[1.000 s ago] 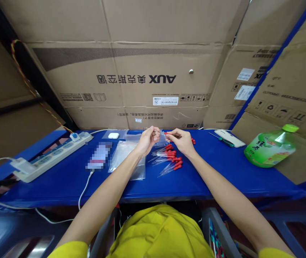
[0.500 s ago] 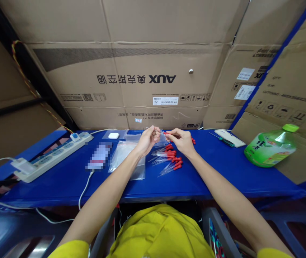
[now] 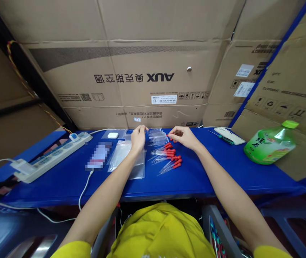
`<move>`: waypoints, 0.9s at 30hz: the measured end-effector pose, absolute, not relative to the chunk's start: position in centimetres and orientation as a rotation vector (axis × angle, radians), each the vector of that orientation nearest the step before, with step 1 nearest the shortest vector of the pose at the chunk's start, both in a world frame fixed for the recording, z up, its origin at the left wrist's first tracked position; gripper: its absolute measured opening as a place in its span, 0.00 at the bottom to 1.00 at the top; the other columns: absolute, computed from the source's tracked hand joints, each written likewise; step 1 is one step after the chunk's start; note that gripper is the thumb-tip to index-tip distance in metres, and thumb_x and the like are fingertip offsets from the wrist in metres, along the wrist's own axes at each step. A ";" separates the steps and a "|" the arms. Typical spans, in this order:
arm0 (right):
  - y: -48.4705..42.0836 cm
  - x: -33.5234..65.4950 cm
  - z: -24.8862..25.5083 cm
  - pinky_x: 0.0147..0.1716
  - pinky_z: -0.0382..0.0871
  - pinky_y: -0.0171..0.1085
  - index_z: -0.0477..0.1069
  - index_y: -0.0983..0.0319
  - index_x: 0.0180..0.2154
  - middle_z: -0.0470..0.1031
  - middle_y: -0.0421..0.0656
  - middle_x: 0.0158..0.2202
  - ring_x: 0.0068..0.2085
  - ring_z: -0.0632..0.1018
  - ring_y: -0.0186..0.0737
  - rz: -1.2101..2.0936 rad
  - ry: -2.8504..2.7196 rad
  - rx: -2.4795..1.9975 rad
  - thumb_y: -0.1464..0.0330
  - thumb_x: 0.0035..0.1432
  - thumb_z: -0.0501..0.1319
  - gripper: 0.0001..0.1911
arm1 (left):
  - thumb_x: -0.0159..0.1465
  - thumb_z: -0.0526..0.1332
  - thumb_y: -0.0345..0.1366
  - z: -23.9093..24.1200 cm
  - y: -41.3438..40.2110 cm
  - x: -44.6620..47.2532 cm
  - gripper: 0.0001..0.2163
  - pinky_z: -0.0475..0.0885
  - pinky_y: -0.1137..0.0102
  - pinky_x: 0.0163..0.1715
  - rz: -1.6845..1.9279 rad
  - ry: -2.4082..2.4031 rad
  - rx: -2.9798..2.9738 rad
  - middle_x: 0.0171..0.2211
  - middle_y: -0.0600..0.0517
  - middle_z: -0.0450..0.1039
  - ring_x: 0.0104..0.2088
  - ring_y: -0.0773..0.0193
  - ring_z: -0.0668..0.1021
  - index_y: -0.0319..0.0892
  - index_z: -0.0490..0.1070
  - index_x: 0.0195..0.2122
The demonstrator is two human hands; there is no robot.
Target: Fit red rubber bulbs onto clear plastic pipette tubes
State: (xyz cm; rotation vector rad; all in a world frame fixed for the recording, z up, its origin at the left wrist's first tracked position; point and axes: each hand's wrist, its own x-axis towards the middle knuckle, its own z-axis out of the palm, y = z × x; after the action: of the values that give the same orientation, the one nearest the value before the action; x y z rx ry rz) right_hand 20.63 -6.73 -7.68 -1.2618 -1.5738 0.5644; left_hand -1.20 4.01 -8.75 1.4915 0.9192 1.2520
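A pile of glass droppers with red rubber bulbs (image 3: 169, 157) lies on the blue table (image 3: 212, 172). Behind it sits a heap of bare clear glass tubes (image 3: 156, 136). My left hand (image 3: 138, 138) rests low just left of those tubes, above the clear plastic bags (image 3: 127, 157), its fingers stretched forward and holding nothing I can see. My right hand (image 3: 183, 136) is on the right of the tubes. Its thumb and fingers pinch a small red bulb at the top of the dropper pile.
A white power strip (image 3: 52, 157) with a cable lies at the left, next to a blurred phone (image 3: 99, 156) and a white earbud case (image 3: 113, 135). A screwdriver (image 3: 221, 138), a white device (image 3: 229, 135) and a green bottle (image 3: 272, 145) are at the right. Cardboard boxes (image 3: 142, 71) wall the back.
My hands were together, raised, both pinching one dropper. They have now moved apart and down to the table, the left going leftward beside the glass tubes.
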 end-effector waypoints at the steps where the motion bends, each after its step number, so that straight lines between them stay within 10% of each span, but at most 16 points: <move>1: -6.8 20.9 -7.6 0.28 0.67 0.36 0.79 0.62 0.34 0.79 0.41 0.28 0.27 0.75 0.36 0.580 -1.611 -1.292 0.55 0.56 0.70 0.16 | 0.70 0.57 0.38 -8.9 4.2 -1.3 0.14 0.57 0.72 0.29 1.311 0.996 1.629 0.24 0.54 0.67 0.27 0.65 0.67 0.41 0.73 0.28; 15: -6.1 22.3 -9.5 0.31 0.66 0.34 0.83 0.60 0.34 0.83 0.40 0.29 0.30 0.78 0.38 0.663 -2.008 -1.474 0.60 0.57 0.68 0.11 | 0.66 0.62 0.33 -10.7 3.0 -0.7 0.08 0.69 0.68 0.42 0.566 0.776 2.716 0.38 0.46 0.79 0.41 0.56 0.78 0.44 0.82 0.39; 27: -6.1 23.6 -8.9 0.40 0.68 0.37 0.82 0.56 0.41 0.84 0.44 0.40 0.42 0.81 0.44 -0.020 -1.820 -1.971 0.66 0.64 0.61 0.10 | 0.63 0.67 0.33 -10.6 3.2 -1.2 0.02 0.69 0.69 0.39 0.432 0.964 2.744 0.38 0.45 0.79 0.40 0.55 0.79 0.44 0.80 0.35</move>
State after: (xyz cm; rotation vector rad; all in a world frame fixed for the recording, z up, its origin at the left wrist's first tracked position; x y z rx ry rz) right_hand 23.65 -6.07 -8.89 -1.9711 -1.8204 -0.0199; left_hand -1.22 3.21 -10.57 2.7436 0.9644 0.4320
